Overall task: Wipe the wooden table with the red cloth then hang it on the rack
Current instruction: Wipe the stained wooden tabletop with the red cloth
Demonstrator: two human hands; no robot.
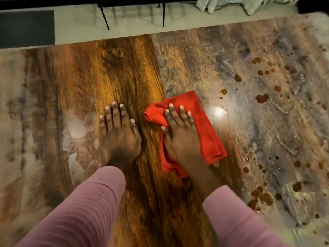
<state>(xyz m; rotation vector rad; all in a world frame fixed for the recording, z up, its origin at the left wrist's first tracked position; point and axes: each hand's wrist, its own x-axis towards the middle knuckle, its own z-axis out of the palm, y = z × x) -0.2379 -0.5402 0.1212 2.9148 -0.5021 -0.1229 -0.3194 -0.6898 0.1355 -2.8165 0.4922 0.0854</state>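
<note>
A folded red cloth (pixel 203 127) lies flat on the wooden table (pixel 124 72), a little right of centre. My right hand (pixel 179 132) presses down on top of it, fingers spread, thumb hooked at the cloth's left fold. My left hand (pixel 119 134) rests palm-down on the bare wood just left of the cloth, fingers apart, holding nothing. A dark clean streak of wood runs under both hands; the surface to either side looks dull and smeared. Two thin black legs (pixel 105 16), perhaps of the rack, stand on the floor beyond the table; its top is out of view.
Brown droplets and splashes (pixel 261 98) dot the right part of the table. Pale smears (pixel 78 125) lie left of my left hand. Beyond the far table edge is a light floor with a dark mat (pixel 26 27) and crumpled pale fabric (pixel 231 4).
</note>
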